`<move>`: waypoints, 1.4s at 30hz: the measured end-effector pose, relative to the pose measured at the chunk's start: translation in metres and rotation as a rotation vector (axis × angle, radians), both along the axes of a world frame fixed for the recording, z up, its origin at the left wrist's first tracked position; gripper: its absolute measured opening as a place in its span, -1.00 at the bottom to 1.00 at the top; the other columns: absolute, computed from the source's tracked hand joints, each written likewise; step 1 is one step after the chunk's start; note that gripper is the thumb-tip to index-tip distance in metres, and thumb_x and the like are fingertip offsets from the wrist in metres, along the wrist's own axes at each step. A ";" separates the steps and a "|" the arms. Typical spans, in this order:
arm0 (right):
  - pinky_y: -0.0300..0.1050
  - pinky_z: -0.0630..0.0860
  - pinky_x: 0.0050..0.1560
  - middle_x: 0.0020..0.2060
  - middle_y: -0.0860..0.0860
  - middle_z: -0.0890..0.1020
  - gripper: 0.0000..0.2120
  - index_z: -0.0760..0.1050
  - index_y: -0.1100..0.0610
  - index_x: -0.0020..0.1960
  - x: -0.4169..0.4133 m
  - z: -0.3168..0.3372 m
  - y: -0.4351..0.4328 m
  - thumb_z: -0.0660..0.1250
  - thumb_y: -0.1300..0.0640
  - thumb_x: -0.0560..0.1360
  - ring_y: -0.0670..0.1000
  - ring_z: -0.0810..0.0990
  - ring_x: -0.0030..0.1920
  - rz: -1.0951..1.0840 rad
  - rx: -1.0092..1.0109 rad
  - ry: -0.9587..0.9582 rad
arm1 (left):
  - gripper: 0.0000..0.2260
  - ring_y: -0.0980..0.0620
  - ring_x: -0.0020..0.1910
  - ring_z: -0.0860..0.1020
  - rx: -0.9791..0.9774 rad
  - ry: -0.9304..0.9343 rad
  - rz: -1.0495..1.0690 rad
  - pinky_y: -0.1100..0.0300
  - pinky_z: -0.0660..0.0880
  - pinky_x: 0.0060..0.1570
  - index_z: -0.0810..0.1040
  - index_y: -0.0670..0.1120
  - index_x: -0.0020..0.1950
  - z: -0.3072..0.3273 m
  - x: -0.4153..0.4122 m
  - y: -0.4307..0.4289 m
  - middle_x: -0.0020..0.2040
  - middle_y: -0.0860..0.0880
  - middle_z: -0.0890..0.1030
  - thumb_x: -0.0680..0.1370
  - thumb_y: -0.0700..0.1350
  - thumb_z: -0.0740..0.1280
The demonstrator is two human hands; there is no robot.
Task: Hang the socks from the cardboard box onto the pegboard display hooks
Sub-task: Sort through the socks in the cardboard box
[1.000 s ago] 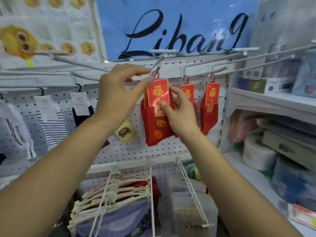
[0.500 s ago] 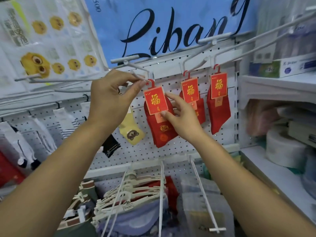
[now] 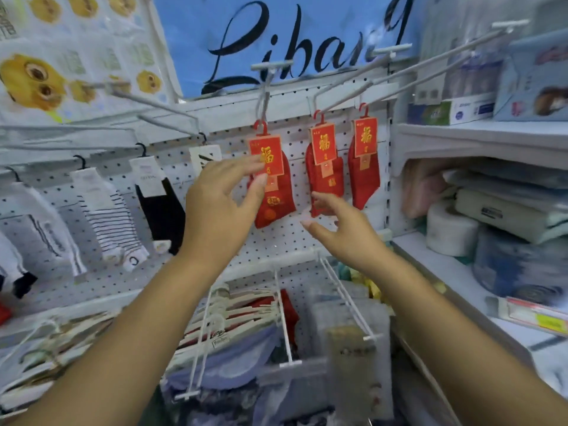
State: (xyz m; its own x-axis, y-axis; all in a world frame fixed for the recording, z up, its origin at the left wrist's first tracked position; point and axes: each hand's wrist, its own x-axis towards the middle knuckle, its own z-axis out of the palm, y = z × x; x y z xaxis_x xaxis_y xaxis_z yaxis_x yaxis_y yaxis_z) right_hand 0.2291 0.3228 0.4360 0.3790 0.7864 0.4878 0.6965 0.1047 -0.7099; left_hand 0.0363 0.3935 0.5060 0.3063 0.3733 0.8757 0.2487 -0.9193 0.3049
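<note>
A red sock pack with a red and gold card hangs by its red hanger from a long white hook on the white pegboard. Two more red sock packs hang on hooks to its right. My left hand is just left of the first pack, fingers spread, its fingertips in front of the card's edge. My right hand is below and between the packs, fingers apart, holding nothing. The cardboard box is not in view.
White, striped and black socks hang on hooks to the left. Below, long hooks jut out with hangered garments. Shelves at the right hold boxes, paper rolls and packs. A blue banner is overhead.
Both hands have let go of the left red sock pack and drawn back and down from it. The pack now hangs free on its hook. The camera has tilted.
</note>
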 end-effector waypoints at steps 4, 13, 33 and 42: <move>-0.07 0.37 0.43 0.38 -0.10 0.51 -0.46 0.43 -0.03 0.46 -0.024 -0.019 -0.064 0.40 -0.16 0.54 -0.10 0.43 0.38 -0.148 -0.020 -0.105 | -0.81 0.18 0.27 0.50 -0.059 0.089 -0.090 0.05 0.42 0.38 0.68 -0.04 0.19 -0.045 -0.022 -0.028 0.23 0.14 0.60 0.58 -0.07 0.45; -0.47 0.26 0.30 0.22 -0.18 0.52 -0.53 0.51 0.03 0.37 -0.118 -0.129 -0.240 0.45 -0.08 0.51 -0.12 0.45 0.28 -0.454 -0.194 -0.117 | -0.71 0.23 0.24 0.45 -0.284 0.300 -0.380 0.51 0.27 0.30 0.65 -0.11 0.25 -0.160 -0.092 -0.107 0.23 0.11 0.59 0.58 -0.02 0.42; 0.04 0.56 0.24 0.11 -0.01 0.67 -0.55 0.57 0.14 0.28 -0.154 -0.399 -0.489 0.44 -0.13 0.52 0.05 0.64 0.13 -0.945 -0.751 0.908 | -0.42 -0.16 0.51 0.34 -0.544 1.381 -0.519 -0.07 0.32 0.45 0.37 -0.12 0.54 -0.407 -0.069 -0.263 0.56 -0.12 0.36 0.61 0.17 0.31; 0.06 0.53 0.31 0.21 0.14 0.62 -0.41 0.40 0.23 0.41 -0.055 -0.494 -0.422 0.50 0.00 0.50 0.10 0.62 0.19 -0.956 -0.590 1.322 | -0.35 -0.18 0.59 0.22 -0.588 1.553 -0.446 -0.11 0.27 0.50 0.21 -0.04 0.62 -0.487 0.041 -0.282 0.65 -0.12 0.15 0.61 0.17 0.30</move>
